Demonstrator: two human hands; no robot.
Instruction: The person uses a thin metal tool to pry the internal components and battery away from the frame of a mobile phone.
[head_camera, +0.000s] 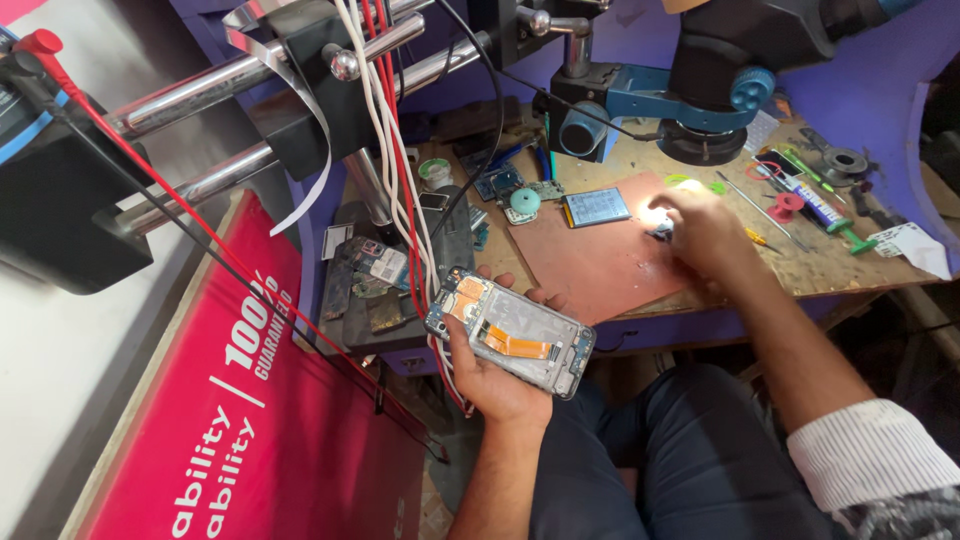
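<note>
My left hand (497, 378) holds an opened phone frame (510, 331) below the bench edge, its inside facing up with orange flex cables showing. My right hand (703, 228) reaches onto the reddish-brown work mat (600, 265) and touches a small dark part (660, 232) in a brightly lit spot; its fingers are curled over the part and I cannot tell whether it is gripped. A flat phone battery (595, 207) lies on the mat just left of that hand.
A microscope head (700, 80) on a blue arm hangs over the bench. Red and white wires (395, 150) drop beside the phone. Circuit boards (375, 265), a tape roll (436, 173), tweezers and screwdrivers (765, 210) litter the bench. A red banner (250, 420) lies to the left.
</note>
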